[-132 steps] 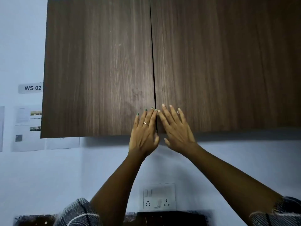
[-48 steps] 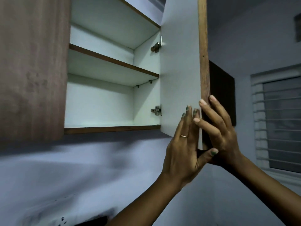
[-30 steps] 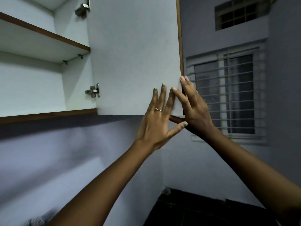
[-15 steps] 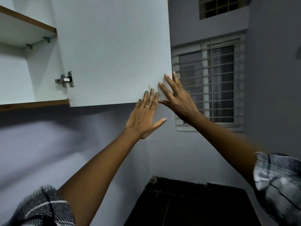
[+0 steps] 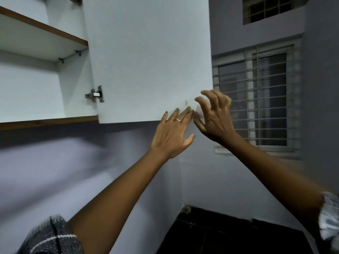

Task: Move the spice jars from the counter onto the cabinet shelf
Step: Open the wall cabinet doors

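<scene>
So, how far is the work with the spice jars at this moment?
Done: the white-faced cabinet door stands wide open, showing the white shelves with brown wooden edges, which hold no jars in the visible part. In hand: the left hand lies flat at the door's lower corner; the right hand, blurred, hovers beside it with fingers loosely curled. Left: every jar; none is in view.
</scene>
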`<state>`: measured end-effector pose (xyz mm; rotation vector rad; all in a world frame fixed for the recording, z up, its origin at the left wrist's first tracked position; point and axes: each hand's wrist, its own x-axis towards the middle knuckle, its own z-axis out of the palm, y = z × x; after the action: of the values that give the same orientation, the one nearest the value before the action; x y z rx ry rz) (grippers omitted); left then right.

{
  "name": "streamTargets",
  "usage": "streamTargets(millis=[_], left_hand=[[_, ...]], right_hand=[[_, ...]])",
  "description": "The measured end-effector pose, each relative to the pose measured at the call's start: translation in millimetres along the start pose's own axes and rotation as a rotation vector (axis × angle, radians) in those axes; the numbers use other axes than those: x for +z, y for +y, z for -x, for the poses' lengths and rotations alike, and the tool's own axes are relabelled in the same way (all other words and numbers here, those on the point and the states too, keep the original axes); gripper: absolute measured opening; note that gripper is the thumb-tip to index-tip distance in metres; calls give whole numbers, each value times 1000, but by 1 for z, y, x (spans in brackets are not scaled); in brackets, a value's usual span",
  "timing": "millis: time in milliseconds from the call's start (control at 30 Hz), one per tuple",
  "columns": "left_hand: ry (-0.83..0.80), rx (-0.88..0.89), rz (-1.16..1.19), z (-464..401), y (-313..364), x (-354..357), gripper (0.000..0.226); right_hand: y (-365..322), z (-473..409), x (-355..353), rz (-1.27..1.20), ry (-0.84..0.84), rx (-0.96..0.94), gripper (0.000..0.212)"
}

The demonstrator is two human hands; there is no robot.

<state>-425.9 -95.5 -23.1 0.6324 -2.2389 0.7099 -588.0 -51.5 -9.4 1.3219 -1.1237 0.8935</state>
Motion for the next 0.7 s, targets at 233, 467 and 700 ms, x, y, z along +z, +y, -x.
streamTargets(millis=[233, 467, 700], left_hand=[[308, -53, -64, 31, -34, -65, 35], [263, -182, -360, 114, -114, -139, 30], [249, -320, -638, 207, -181, -227, 28]], right_hand=[[-90, -44, 2, -317, 319, 3, 48], [-220, -87, 1, -750, 254, 72, 36], [-366, -121, -15, -1103, 150, 75, 43]])
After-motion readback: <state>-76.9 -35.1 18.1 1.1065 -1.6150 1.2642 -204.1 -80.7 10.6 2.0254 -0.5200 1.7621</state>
